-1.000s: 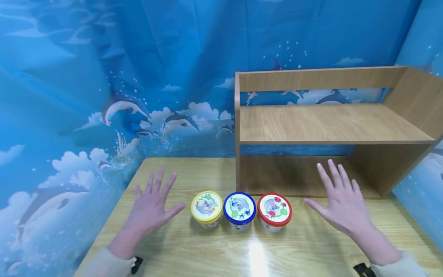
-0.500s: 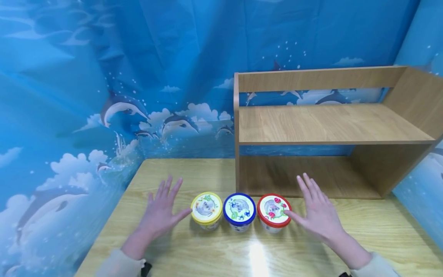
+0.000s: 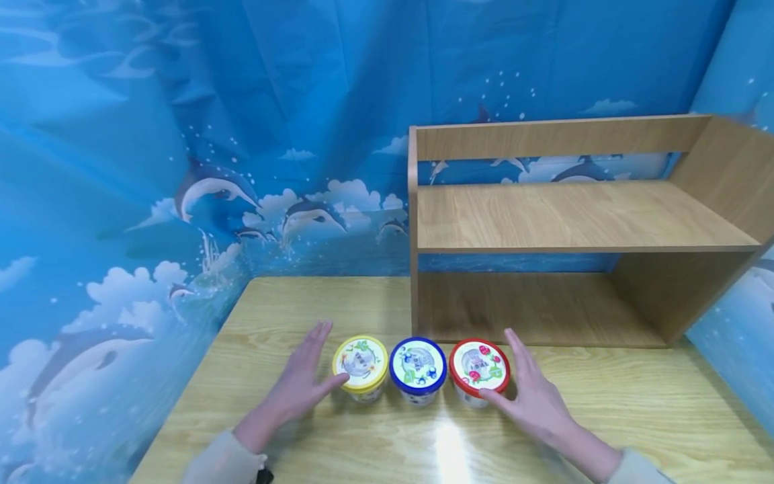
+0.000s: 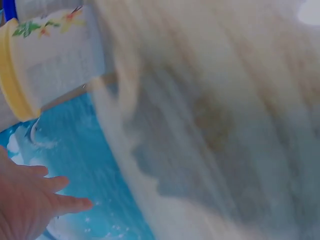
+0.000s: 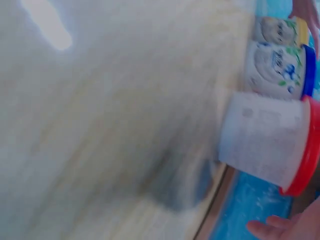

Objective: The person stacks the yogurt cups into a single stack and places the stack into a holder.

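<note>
Tub with yellow lid [image 3: 361, 364], round and white, at lower centre of the frame; matching tub with blue lid [image 3: 418, 364] hemmed in between it and tub with red lid [image 3: 480, 365]. Left hand [image 3: 300, 386] just left of the row, right hand [image 3: 537, 403] just right: on each, fingers extended, thumb spread wide and crossing a lid's near edge in the head view, contact impossible to tell. Beneath, pale wood-grain table [image 3: 369, 444]. Behind, at right, brown wooden two-tier shelf unit [image 3: 589, 215]. Across back and left, blue dolphin-printed backdrop [image 3: 326, 101].

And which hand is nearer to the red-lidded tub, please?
The right hand, at the right of the red-lidded tub; the left hand is farther off, left of the yellow-lidded tub.
</note>
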Demonstrator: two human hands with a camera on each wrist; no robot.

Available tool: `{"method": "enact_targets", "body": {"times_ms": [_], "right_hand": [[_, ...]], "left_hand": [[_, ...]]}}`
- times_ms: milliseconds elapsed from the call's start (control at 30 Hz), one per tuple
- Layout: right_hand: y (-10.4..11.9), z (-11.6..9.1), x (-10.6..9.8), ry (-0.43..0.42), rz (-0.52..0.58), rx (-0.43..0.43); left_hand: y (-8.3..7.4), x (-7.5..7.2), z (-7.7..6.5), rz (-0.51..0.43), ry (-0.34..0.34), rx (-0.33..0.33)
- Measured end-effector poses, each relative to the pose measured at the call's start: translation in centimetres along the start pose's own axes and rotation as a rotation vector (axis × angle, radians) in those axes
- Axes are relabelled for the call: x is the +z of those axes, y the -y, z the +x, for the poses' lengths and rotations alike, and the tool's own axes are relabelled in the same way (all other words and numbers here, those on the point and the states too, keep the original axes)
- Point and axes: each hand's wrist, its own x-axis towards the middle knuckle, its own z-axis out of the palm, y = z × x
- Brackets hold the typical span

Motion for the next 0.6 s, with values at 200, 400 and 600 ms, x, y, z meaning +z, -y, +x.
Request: {"method": "enact_targets", "body": {"times_ms": [200, 400, 600], "right_hand": [[0.2, -0.4, 0.9, 0.043, 0.089, 0.085], [0.3, -0.7, 1.6, 0.051, 0.150, 0.131], [0.2, -0.7, 1.9, 0.027, 0.209, 0.118]], "left_hand": [[-0.1, 0.6, 0.0, -0.117, 0.023, -0.045], [-0.2, 1.2, -0.1, -0.201, 0.081, -0.121], [-0.1, 2.0, -0.1, -0.275, 0.064, -0.127]]}}
